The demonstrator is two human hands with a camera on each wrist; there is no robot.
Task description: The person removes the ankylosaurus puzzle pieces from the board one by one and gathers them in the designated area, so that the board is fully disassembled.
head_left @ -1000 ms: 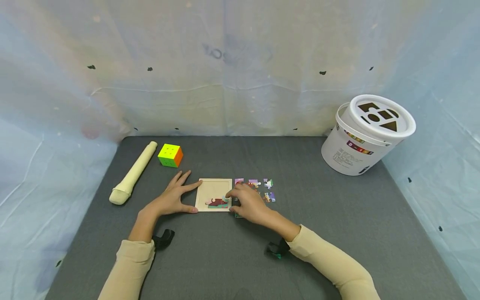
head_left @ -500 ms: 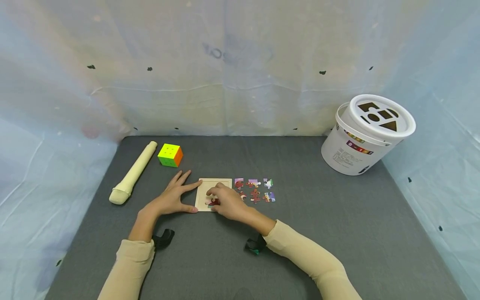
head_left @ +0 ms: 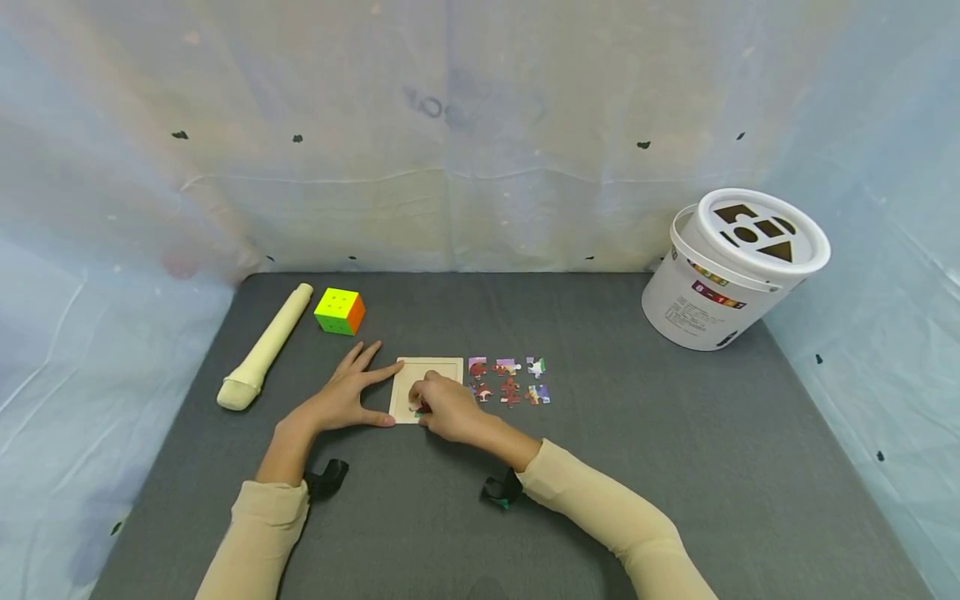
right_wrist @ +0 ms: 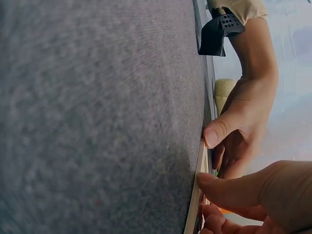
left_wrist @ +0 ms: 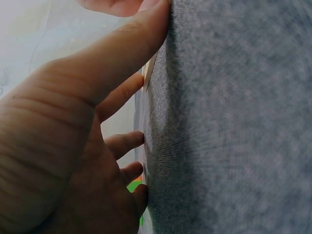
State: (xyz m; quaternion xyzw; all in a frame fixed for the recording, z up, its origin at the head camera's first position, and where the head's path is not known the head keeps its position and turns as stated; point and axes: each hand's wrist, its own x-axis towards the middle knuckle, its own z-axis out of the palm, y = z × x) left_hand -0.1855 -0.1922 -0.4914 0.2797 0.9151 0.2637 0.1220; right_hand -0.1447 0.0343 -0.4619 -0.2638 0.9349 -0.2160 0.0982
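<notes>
A shallow wooden puzzle tray [head_left: 431,367] lies flat on the dark grey table. My left hand [head_left: 345,398] is spread at its left side, thumb and index finger touching the corners. My right hand [head_left: 448,408] is over the tray's lower part, fingers bent down and thumb at the near rim. It pinches a puzzle piece [head_left: 424,408], mostly hidden beneath the fingers, with a little dark red and green showing. In the right wrist view the thumb [right_wrist: 229,190] rests against the tray's edge. Several loose puzzle pieces [head_left: 510,389] lie in two rows right of the tray.
A yellow-green and orange puzzle cube [head_left: 340,311] sits behind my left hand. Left of it lies a pale yellow toy microphone [head_left: 264,348]. At the back right stands a white lidded bucket [head_left: 712,271] with shaped holes. Pale sheeting [head_left: 510,192] hangs behind the table.
My right hand has moved left from the tray's right edge to over its lower part. The piece near the tray's lower right corner has left the table. The left hand stays put.
</notes>
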